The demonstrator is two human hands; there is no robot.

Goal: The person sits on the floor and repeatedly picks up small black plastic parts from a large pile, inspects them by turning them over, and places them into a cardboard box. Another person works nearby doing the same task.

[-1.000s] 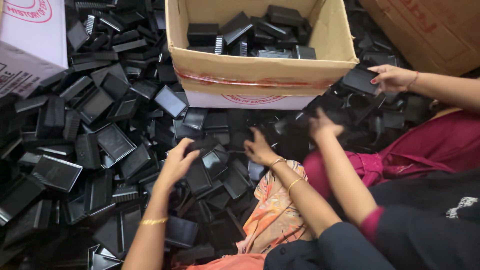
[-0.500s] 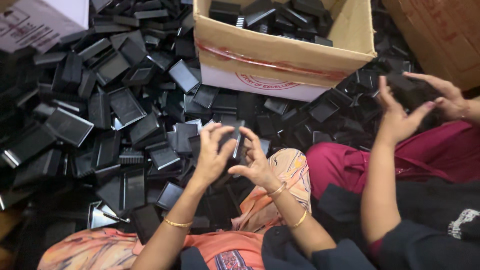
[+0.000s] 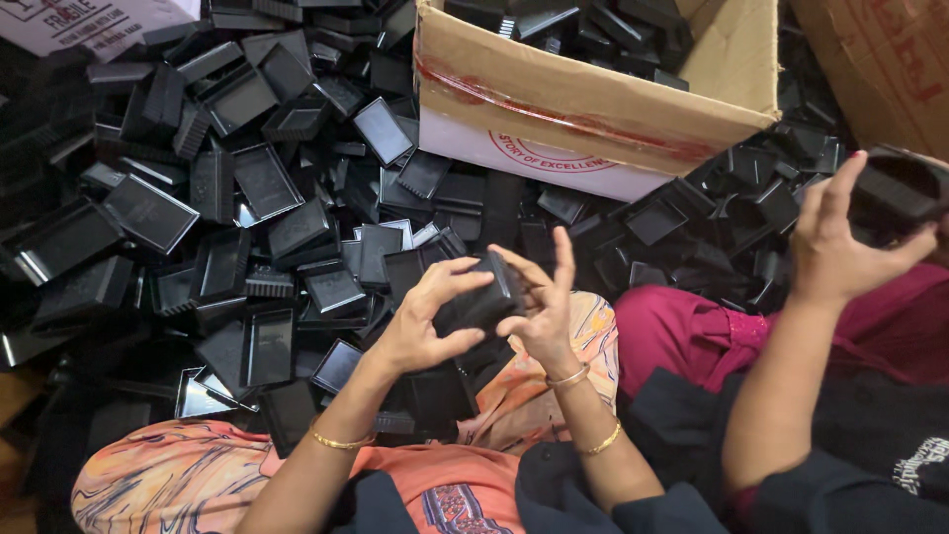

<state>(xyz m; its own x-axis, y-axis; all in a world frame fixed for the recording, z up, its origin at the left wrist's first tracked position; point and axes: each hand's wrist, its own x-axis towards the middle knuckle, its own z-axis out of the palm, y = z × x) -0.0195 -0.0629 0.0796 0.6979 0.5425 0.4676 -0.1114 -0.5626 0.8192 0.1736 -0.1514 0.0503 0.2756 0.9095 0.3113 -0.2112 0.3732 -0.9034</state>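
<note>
Both forearms rise from the bottom edge and meet near the middle. The left hand (image 3: pixel 420 326) is cupped, fingers curled over the top and thumb pressing from below, gripping a small black piece (the same one the other hand grips). The right hand (image 3: pixel 542 311) faces it, palm inward, index finger raised straight, other fingers bent. Thin gold bangles circle both wrists, two on the right
</note>
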